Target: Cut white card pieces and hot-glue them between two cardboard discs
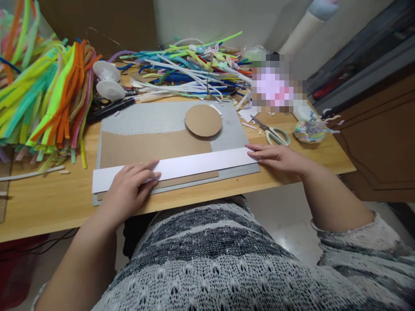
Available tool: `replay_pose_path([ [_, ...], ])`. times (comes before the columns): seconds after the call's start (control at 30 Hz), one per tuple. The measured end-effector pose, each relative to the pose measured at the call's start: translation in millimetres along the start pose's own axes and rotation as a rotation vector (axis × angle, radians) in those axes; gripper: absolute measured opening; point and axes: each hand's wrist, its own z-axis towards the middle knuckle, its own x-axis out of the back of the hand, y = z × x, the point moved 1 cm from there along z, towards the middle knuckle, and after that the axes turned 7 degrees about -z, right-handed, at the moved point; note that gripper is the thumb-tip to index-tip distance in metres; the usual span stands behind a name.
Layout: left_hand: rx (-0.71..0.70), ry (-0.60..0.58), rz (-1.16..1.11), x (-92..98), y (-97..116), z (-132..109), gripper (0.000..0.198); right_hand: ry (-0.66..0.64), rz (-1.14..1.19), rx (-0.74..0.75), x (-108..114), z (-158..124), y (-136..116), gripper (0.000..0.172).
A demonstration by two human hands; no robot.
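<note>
A long white paper strip (201, 163) lies across a brown cardboard sheet (152, 147) on a grey cutting mat (136, 114). My left hand (131, 183) rests flat on the strip's left part, fingers stretched out. At the strip's right end, my right hand (275, 156) touches the paper with its fingertips, fingers extended. Neither hand grips anything. A round cardboard disc (203, 121) sits behind the strip, overlapping the sheet's back right corner. Scissors (274, 133) with pale green handles lie just beyond my right hand.
Bundled colourful pipe cleaners (48, 99) crowd the left side, and loose pipe cleaners (194, 65) heap at the back. A spool of clear thread (108, 82) and a black marker (112, 110) lie beside the mat. A multicoloured fuzzy bundle (309, 129) sits at the right.
</note>
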Motion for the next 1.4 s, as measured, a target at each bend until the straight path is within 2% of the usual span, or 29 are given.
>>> replay_pose_path([
  [0.17, -0.01, 0.003, -0.008, 0.4, 0.8, 0.4, 0.019, 0.004, 0.0, -0.004, -2.0, -3.3, 2.7, 0.04],
  [0.53, -0.005, -0.004, -0.017, 0.7, 0.7, 0.7, 0.019, 0.037, -0.06, -0.02, -3.8, -6.8, 2.4, 0.035],
  [0.73, 0.002, 0.011, -0.013, -0.4, 0.0, 0.0, 0.023, -0.02, -0.085, -0.039, -1.0, -6.0, 0.6, 0.036],
  [1.2, -0.011, 0.024, -0.019, -3.5, -2.7, -1.1, 0.02, -0.004, -0.093, -0.014, -6.4, -7.0, 8.6, 0.035],
  [1.4, -0.024, 0.03, -0.018, -2.6, -2.7, -1.2, 0.02, 0.004, -0.149, 0.026, -1.4, -6.4, 4.2, 0.034],
])
